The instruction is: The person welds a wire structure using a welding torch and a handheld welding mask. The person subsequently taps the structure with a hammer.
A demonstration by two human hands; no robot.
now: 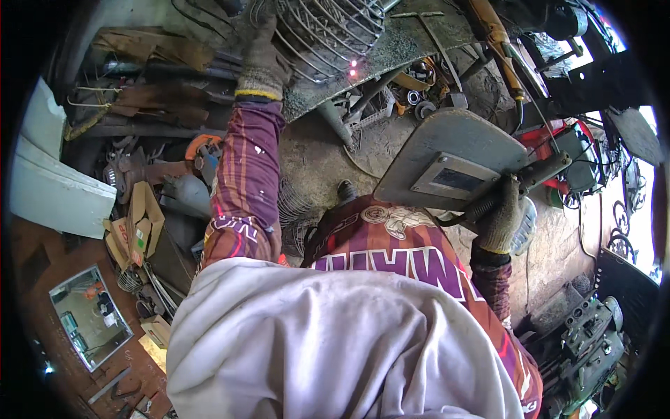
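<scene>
My left hand (265, 66), in a knit work glove with a yellow cuff edge, is closed at the left rim of a round wire cage (328, 35) on the metal bench top (391, 52); its fingertips are partly hidden. Two small bright pinkish spots glow by the cage's near edge. In its glove, my right hand (501, 220) is wrapped round a welding electrode holder (544, 171), from which a thin rod points up. A grey welding hand shield (457, 157) with a dark window sits against that hand; how it is held is hidden.
A hammer-like tool (440, 56) and a yellowish wrapped handle (497, 42) lie across the bench's right side. Below is a crate (373, 112) of metal parts. Cardboard boxes (136, 227), an angle grinder (202, 157) and scrap stand left; a grey machine (590, 335) stands lower right.
</scene>
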